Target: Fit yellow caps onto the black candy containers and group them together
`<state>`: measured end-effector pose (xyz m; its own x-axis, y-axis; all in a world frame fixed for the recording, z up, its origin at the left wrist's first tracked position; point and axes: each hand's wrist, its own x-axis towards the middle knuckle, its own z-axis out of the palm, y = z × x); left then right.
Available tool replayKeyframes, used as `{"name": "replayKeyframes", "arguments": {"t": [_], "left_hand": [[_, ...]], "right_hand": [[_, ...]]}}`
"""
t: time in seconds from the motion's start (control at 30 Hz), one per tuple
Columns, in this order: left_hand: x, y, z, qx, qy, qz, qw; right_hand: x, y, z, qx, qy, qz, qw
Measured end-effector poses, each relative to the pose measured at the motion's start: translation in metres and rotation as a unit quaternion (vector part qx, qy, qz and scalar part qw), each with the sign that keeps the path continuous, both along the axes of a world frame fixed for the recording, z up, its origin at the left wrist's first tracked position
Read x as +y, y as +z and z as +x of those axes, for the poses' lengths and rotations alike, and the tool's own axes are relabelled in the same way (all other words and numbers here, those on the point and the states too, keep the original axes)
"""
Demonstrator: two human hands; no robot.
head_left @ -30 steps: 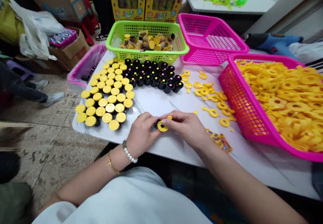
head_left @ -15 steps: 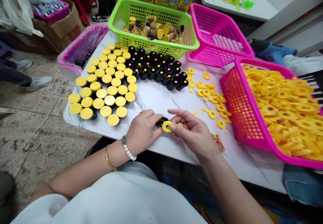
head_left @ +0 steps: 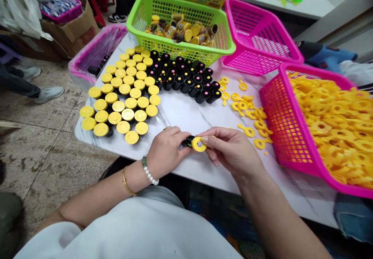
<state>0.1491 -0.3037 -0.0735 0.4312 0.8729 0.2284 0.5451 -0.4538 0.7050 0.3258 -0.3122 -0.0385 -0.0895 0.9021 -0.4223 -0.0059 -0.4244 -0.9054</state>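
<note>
Near the table's front edge, my left hand [head_left: 166, 149] is closed around a small black cup [head_left: 187, 141], tilted with its mouth toward the right. My right hand [head_left: 230, 149] pinches a yellow plastic ring with a tab [head_left: 196, 147] between thumb and fingers. The ring is right at the cup's mouth; whether they touch I cannot tell. Left of my hands stand many black cups with yellow lids [head_left: 122, 126]. Behind them are lidless black cups [head_left: 188, 83] with pink and yellow bits inside. Loose yellow rings [head_left: 247, 131] lie to the right.
A magenta basket [head_left: 271, 134] heaped with yellow rings stands at the right. At the back are a green basket [head_left: 186, 3] of wrapped, yellow-lidded cups and another magenta basket [head_left: 256, 12]. A plastic-lined pink basket [head_left: 84, 60] sits beyond the table's left side. Another person's shoe [head_left: 49, 94] is at left.
My right hand has turned and shifted slightly right with the yellow ring. My left hand still holds the black cup in nearly the same place. The view has shifted slightly.
</note>
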Motion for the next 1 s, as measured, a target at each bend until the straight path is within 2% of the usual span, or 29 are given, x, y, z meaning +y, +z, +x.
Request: {"name": "replayKeyframes", "arguments": {"t": [0.23,0.33,0.37,0.43,0.53,0.57,0.63,0.73,0.83,0.9,1.0], "left_hand": [[0.000,0.000,0.001,-0.001,0.002,-0.001,1.000],[0.000,0.005,0.000,0.000,0.005,-0.027,1.000],[0.001,0.008,-0.001,-0.006,-0.003,-0.056,0.998],[0.003,0.016,-0.003,-0.033,-0.030,-0.165,0.985],[0.006,0.025,-0.004,-0.096,-0.040,-0.358,0.928],[0.007,0.026,-0.004,-0.113,-0.029,-0.393,0.912],[0.007,0.025,-0.002,-0.132,-0.017,-0.412,0.901],[0.001,0.020,0.000,-0.132,-0.018,-0.361,0.923],[-0.007,0.012,-0.001,-0.108,-0.012,-0.215,0.971],[-0.010,0.007,-0.003,-0.077,-0.016,-0.103,0.991],[-0.011,0.000,-0.005,-0.023,-0.021,0.005,1.000]], "right_hand": [[-0.002,-0.006,-0.011,-0.090,-0.056,0.052,0.993],[-0.002,-0.007,-0.013,-0.093,-0.049,0.049,0.993],[-0.002,-0.008,-0.012,-0.090,-0.040,0.047,0.994],[-0.004,-0.009,-0.011,-0.090,-0.021,0.053,0.994],[-0.010,-0.012,-0.010,-0.105,0.001,0.072,0.992],[-0.012,-0.014,-0.010,-0.115,0.001,0.082,0.990],[-0.016,-0.018,-0.011,-0.136,-0.003,0.103,0.985],[-0.019,-0.023,-0.014,-0.169,-0.015,0.129,0.977],[-0.021,-0.024,-0.015,-0.163,-0.036,0.136,0.977],[-0.019,-0.024,-0.012,-0.109,-0.050,0.120,0.985],[-0.013,-0.022,-0.001,0.031,-0.051,0.064,0.996]]}}
